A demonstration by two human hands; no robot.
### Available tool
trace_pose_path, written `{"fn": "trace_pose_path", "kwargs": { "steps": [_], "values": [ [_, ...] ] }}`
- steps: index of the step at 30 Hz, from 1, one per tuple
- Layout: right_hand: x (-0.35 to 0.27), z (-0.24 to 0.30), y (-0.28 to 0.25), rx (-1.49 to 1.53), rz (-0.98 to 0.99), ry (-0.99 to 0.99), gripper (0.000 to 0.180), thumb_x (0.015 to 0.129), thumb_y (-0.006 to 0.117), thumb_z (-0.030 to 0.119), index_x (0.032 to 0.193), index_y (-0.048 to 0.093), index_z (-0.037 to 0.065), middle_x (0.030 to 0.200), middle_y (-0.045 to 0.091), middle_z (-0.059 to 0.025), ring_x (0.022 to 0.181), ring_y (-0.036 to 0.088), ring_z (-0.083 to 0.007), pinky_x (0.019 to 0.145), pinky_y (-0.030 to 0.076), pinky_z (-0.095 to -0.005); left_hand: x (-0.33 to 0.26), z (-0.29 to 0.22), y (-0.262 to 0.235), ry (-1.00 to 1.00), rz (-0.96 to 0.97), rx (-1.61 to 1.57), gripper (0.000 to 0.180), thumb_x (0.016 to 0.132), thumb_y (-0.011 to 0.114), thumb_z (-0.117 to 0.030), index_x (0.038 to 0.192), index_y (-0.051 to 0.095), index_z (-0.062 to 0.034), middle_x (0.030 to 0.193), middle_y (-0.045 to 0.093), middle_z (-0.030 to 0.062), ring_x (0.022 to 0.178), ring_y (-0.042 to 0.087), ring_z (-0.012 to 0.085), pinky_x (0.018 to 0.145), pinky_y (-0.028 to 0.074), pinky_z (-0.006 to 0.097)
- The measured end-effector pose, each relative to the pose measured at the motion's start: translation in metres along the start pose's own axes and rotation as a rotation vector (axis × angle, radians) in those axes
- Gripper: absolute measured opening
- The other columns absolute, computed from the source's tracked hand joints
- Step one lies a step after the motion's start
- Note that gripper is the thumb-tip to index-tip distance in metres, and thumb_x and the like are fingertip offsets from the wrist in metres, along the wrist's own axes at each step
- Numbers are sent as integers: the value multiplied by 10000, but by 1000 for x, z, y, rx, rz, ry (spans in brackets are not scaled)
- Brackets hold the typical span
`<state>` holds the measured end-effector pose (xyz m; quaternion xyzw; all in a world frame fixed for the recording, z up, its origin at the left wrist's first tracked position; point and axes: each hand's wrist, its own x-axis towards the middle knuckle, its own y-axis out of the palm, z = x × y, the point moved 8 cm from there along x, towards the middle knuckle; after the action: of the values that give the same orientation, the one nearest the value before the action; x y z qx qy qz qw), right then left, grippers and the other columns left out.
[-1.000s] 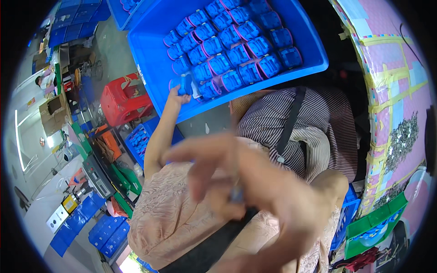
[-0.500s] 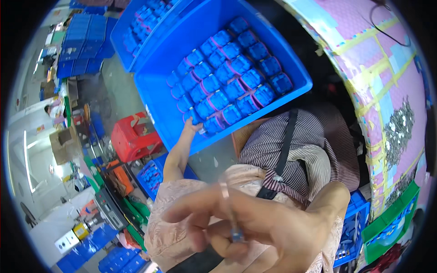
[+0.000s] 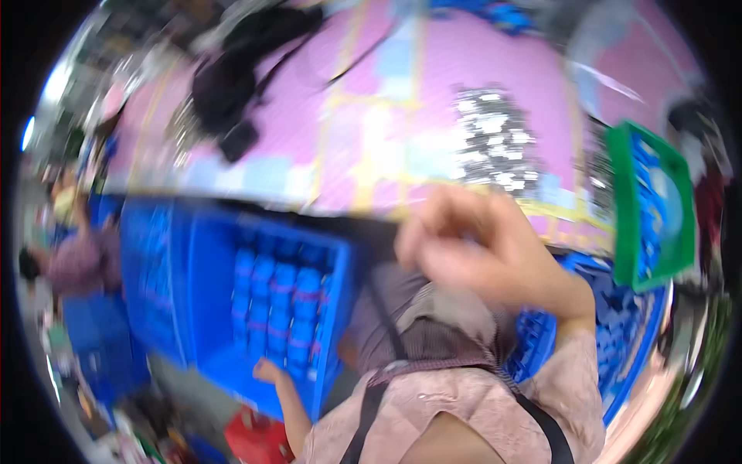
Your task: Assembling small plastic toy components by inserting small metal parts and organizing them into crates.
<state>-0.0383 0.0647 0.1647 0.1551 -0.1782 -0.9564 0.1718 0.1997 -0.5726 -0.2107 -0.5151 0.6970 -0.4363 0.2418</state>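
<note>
My left hand (image 3: 268,371) reaches over the large blue plastic bin (image 3: 212,309), close to the nearest of its blue block-like pieces with pink bands (image 3: 276,329). Motion blur smears its fingers, so I cannot make out a hold. In front of me my right hand (image 3: 495,251) is raised near the table's front edge, with fingers curled together. Something small and bluish may show between them, but its kind is too blurred to read. A pile of small shiny metal pieces (image 3: 495,143) lies on the pink, taped table (image 3: 294,147) beyond that hand.
A green tray (image 3: 627,209) with blue pieces stands at the table's right. Below it are blue crates (image 3: 626,340). A black cloth-like item (image 3: 232,85) lies on the table. At left are another blue bin (image 3: 158,286), a red stool (image 3: 255,439) and a person (image 3: 81,259).
The view has swung right toward the table, shifting the blue bin to the lower left. My right hand has moved away from the camera toward the table edge. My left hand stays at the bin.
</note>
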Motion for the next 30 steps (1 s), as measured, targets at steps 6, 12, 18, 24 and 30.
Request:
{"fn": "trace_pose_path", "kwargs": {
  "steps": [6, 12, 18, 24, 30],
  "values": [
    [72, 57, -330, -1017, -957, -444, 300, 819, 721, 286, 951, 695, 19, 806, 683, -95, 788, 654, -193, 702, 505, -346, -93, -314, -19, 598, 158, -552, 307, 945, 622, -131, 1190, 548, 38, 1122, 601, 163, 986, 599, 264, 877, 491, 363],
    [116, 110, -410, -1336, -1236, -309, 634, 763, 735, 400, 1262, 534, 64, 1164, 605, -258, 1013, 647, -408, 828, 525, -500, -251, -507, -21, 867, 739, -911, 276, 935, 618, -60, 1192, 551, 16, 1175, 587, 114, 1085, 564, 186, 960, 443, 315],
    [142, 109, -500, -1656, -1218, -197, 835, 754, 717, 423, 1417, 331, 93, 1263, 512, -331, 1029, 619, -486, 839, 535, -531, -425, -676, -140, 1587, 1081, -1229, 302, 747, 636, 37, 1024, 644, -83, 1197, 570, 218, 1081, 564, 337, 943, 455, 430],
    [147, 108, -452, -1490, -1120, -276, 804, 700, 749, 476, 1331, 469, 66, 1100, 641, -292, 1002, 647, -437, 829, 527, -483, -452, -678, -200, 1545, 934, -1370, 233, 861, 624, -111, 1070, 521, -114, 1186, 542, 240, 1085, 554, 370, 926, 471, 496],
    [97, 97, -426, -1026, -1164, -389, 843, 690, 780, 536, 1239, 549, -61, 1116, 668, -235, 1036, 645, -345, 923, 484, -388, -435, -660, -206, 1383, 995, -1467, 327, 892, 598, -136, 1183, 469, -63, 1244, 528, 228, 1134, 541, 350, 966, 445, 481]
  ]
}}
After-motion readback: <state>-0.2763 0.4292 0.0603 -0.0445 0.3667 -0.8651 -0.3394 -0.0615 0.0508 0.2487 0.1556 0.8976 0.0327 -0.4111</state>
